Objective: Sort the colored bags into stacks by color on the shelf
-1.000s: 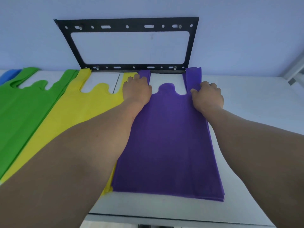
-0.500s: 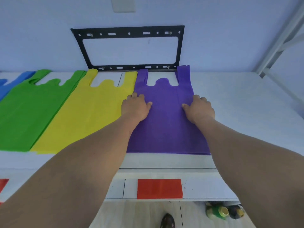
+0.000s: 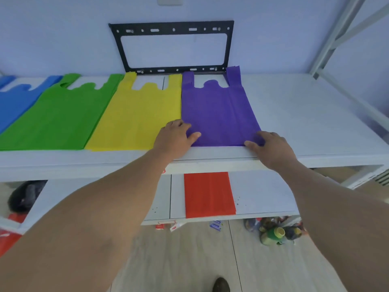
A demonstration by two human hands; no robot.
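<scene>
Purple bag (image 3: 216, 114) flat, handles toward wall | left hand (image 3: 175, 137), right hand (image 3: 271, 148) fingers straight, pressing corners

I can read no words, numbers or brand marks anywhere here. The small red and white packets (image 3: 168, 226) on the floor under the lower shelf carry some print, but it is too small and blurred for me to make out. The bottles (image 3: 275, 232) on the floor show labels whose lettering I cannot tell either.
</scene>
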